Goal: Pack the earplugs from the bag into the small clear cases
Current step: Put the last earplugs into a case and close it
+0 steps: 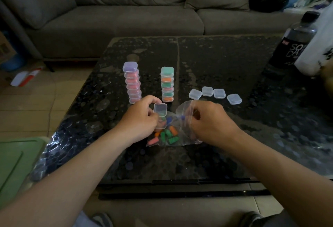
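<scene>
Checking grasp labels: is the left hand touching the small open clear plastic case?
Touching. Head view: the left hand grips the small open clear plastic case, fingers curled round it.

cases (195, 94): clear glossy plastic | bag (182, 136): thin clear film | table (225, 61): glossy dark speckled | sofa (126, 16): matt cloth

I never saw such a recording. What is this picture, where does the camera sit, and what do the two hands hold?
There is no machine: a person works with bare hands, and the camera sits on their head, looking down. The left hand holds an open clear case; the right hand grips the plastic bag of coloured earplugs. On the table stand a left stack and a right stack of filled cases, four empty cases lie to the right, and a dark bottle stands far right.
</scene>
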`<state>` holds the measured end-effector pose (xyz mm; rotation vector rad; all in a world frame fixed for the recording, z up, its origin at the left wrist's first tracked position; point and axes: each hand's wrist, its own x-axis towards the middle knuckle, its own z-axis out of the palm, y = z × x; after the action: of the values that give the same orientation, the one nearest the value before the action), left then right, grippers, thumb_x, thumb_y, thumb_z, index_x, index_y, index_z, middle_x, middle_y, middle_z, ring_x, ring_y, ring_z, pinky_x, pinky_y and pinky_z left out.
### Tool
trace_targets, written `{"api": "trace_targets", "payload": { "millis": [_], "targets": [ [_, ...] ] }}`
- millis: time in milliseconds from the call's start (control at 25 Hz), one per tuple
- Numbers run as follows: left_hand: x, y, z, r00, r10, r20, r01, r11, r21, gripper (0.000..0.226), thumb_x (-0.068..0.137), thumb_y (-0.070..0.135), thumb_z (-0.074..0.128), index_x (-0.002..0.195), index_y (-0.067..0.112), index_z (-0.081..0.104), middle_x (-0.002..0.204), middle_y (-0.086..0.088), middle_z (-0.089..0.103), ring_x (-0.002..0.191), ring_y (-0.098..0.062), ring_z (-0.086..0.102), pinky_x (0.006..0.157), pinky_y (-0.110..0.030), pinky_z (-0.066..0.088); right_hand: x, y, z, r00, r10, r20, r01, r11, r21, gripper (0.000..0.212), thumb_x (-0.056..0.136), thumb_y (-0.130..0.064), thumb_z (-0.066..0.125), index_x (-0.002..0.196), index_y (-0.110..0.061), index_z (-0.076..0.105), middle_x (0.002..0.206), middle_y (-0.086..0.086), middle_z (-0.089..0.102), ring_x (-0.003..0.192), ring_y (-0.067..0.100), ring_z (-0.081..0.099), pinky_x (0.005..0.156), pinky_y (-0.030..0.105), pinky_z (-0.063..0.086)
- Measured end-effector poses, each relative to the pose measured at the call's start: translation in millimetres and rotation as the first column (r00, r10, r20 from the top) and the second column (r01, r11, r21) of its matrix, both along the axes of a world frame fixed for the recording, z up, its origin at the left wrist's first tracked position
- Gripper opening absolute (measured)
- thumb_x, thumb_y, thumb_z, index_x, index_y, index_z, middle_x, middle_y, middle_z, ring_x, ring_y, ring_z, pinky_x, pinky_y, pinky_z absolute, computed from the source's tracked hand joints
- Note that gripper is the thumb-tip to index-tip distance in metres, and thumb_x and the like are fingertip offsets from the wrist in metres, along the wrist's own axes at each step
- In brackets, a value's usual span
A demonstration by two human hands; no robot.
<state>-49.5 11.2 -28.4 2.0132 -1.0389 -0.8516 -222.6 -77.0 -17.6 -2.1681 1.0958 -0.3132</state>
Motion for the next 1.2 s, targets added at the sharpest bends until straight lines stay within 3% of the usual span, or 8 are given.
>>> {"api": "trace_targets", "payload": {
  "millis": [120,360,480,560,720,840,1000,1200],
  "targets": [
    [-2.0,1.5,2.0,1.0,0.002,0.01,-0.002,1.0,0.012,0.03,0.1,0.01,0.055,0.112,0.038,0.058,0.094,-0.004,0.076,0.087,-0.02,0.076,0.084,-0.049,0.063,-3.6,-1.9,3.5,1.0,-0.017,0.002,0.017,1.0,0.014,0.002,0.094,-0.025,0.066,0.094,-0.024,0.067,0.084,-0.005,0.068,0.075,0.011,0.068,0.066,0.029,0.061],
    [-1.8,2.7,4.3,0.999,0.032,-0.03,-0.033,0.999,-0.023,0.036,0.099,0.007,0.057,0.102,0.042,0.058,0.09,-0.004,0.077,0.082,-0.018,0.077,0.083,-0.047,0.064,-17.2,-9.8,13.4,0.999,-0.007,-0.031,0.003,0.993,-0.119,0.019,0.092,-0.013,0.066,0.078,-0.026,0.064,0.076,-0.007,0.068,0.07,0.006,0.066,0.06,0.018,0.051],
    [-1.1,1.1,7.9,0.99,0.07,-0.119,-0.079,0.994,-0.073,0.038,0.098,0.001,0.057,0.115,0.035,0.061,0.085,-0.004,0.078,0.077,-0.016,0.078,0.083,-0.044,0.064,-20.9,-10.3,18.0,0.999,-0.013,0.034,0.019,0.987,-0.161,0.021,0.09,-0.011,0.069,0.079,-0.028,0.066,0.076,-0.011,0.068,0.069,0.002,0.066,0.06,0.015,0.052],
    [-1.6,0.6,9.8,0.979,0.097,-0.179,-0.12,0.986,-0.12,0.043,0.098,-0.002,0.055,0.125,0.031,0.062,0.082,-0.004,0.079,0.078,-0.017,0.078,0.083,-0.045,0.064,-21.7,-9.4,20.0,0.994,-0.026,0.108,0.048,0.979,-0.199,0.021,0.09,-0.011,0.069,0.081,-0.03,0.066,0.076,-0.013,0.067,0.069,0.0,0.064,0.06,0.013,0.052],
    [-4.6,0.1,11.7,0.952,0.116,-0.282,-0.17,0.97,-0.176,0.044,0.097,-0.004,0.058,0.112,0.037,0.067,0.084,-0.006,0.079,0.085,-0.023,0.078,0.087,-0.05,0.062,-22.0,-7.7,23.3,0.969,-0.003,0.248,0.076,0.956,-0.285,0.018,0.09,-0.012,0.068,0.088,-0.03,0.067,0.086,-0.012,0.064,0.075,0.001,0.062,0.061,0.012,0.051],
    [-11.7,0.1,14.6,0.928,0.073,-0.365,-0.157,0.966,-0.205,0.043,0.097,-0.003,0.061,0.127,0.026,0.067,0.086,-0.01,0.079,0.083,-0.023,0.078,0.079,-0.045,0.063,-18.4,-2.6,23.3,0.941,0.112,0.321,0.022,0.921,-0.388,0.019,0.086,-0.009,0.07,0.092,-0.026,0.074,0.092,-0.009,0.064,0.081,0.004,0.063,0.07,0.022,0.055],
    [-21.0,3.3,18.7,0.9,-0.01,-0.437,-0.102,0.968,-0.231,0.044,0.096,-0.002,0.062,0.131,0.025,0.064,0.091,-0.012,0.08,0.087,-0.025,0.078,0.073,-0.04,0.062,-12.1,4.4,17.3,0.931,0.317,0.178,-0.197,0.851,-0.487,0.024,0.087,-0.008,0.07,0.105,-0.022,0.077,0.097,-0.007,0.067,0.085,0.004,0.061,0.074,0.016,0.053],
    [-19.4,4.9,18.9,0.886,-0.065,-0.459,-0.049,0.971,-0.232,0.046,0.099,-0.004,0.059,0.138,0.02,0.061,0.095,-0.014,0.079,0.093,-0.027,0.078,0.086,-0.05,0.062,-6.4,6.6,13.1,0.935,0.316,0.162,-0.22,0.874,-0.434,0.035,0.089,-0.009,0.07,0.122,-0.021,0.067,0.101,-0.009,0.069,0.09,0.006,0.065,0.082,0.019,0.055]
  ]
}}
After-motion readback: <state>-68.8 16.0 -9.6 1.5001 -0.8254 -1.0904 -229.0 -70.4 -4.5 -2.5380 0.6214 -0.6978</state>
